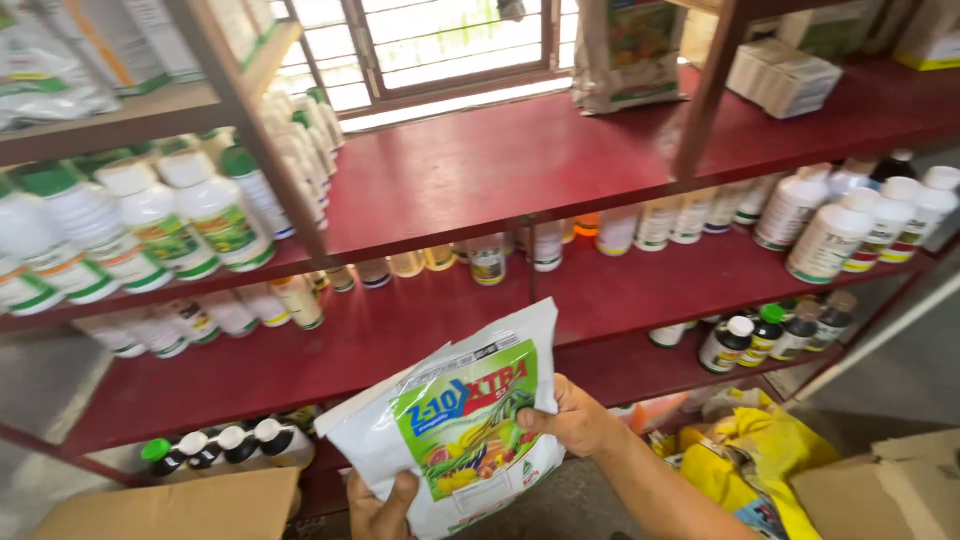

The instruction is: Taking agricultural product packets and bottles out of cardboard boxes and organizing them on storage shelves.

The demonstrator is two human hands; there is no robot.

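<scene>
I hold a white plastic packet [455, 420] with a green label showing fruit and vegetables, in front of red shelves. My right hand [575, 415] grips its right edge, thumb on the front. My left hand [380, 505] holds its bottom left corner from below, at the frame's lower edge. The packet is tilted, its top corner pointing up to the right.
Red shelves [480, 170] carry rows of white bottles with green or white caps [190, 215], more white bottles at right [850, 225], small dark bottles [770, 335] and a large bag [625, 50]. Cardboard boxes [180, 505] and yellow bags [750, 450] lie on the floor.
</scene>
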